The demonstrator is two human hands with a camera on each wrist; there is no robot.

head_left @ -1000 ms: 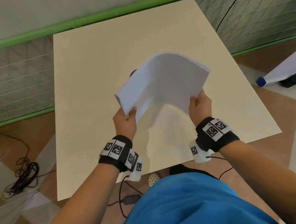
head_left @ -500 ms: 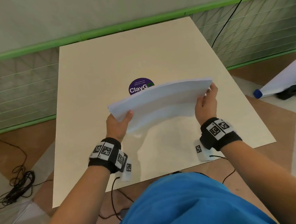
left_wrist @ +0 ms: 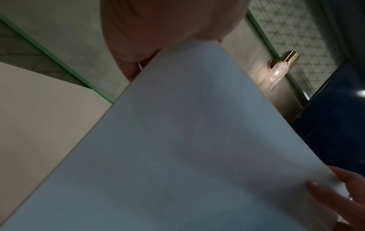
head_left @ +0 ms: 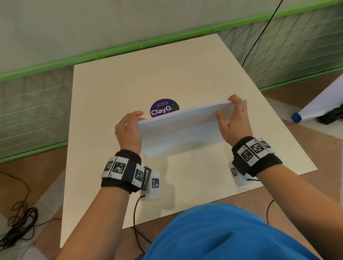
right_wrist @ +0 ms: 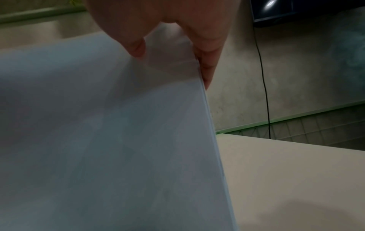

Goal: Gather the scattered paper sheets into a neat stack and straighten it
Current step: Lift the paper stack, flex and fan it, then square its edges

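Note:
A stack of white paper sheets [head_left: 183, 130] stands nearly on edge over the middle of the beige table [head_left: 108, 89], its long top edge up. My left hand [head_left: 129, 125] grips its left end and my right hand [head_left: 233, 116] grips its right end, thumb on the near face, fingers over the top corner. Whether the bottom edge touches the table I cannot tell. The left wrist view shows the paper sheets [left_wrist: 177, 140] filling most of the frame. The right wrist view shows my thumb and fingers [right_wrist: 207, 67] pinching the paper's [right_wrist: 118, 132] edge.
A purple round ClayGo sticker [head_left: 163, 110] lies on the table just behind the paper. Cables [head_left: 14, 226] coil on the floor at left. A white roll with a blue cap [head_left: 296, 117] and a black cloth [head_left: 340, 112] lie on the floor at right.
The stack has swung from a curved, raised sheaf down to near vertical over the table. Both hands slid from the near corners up to the ends of the top edge.

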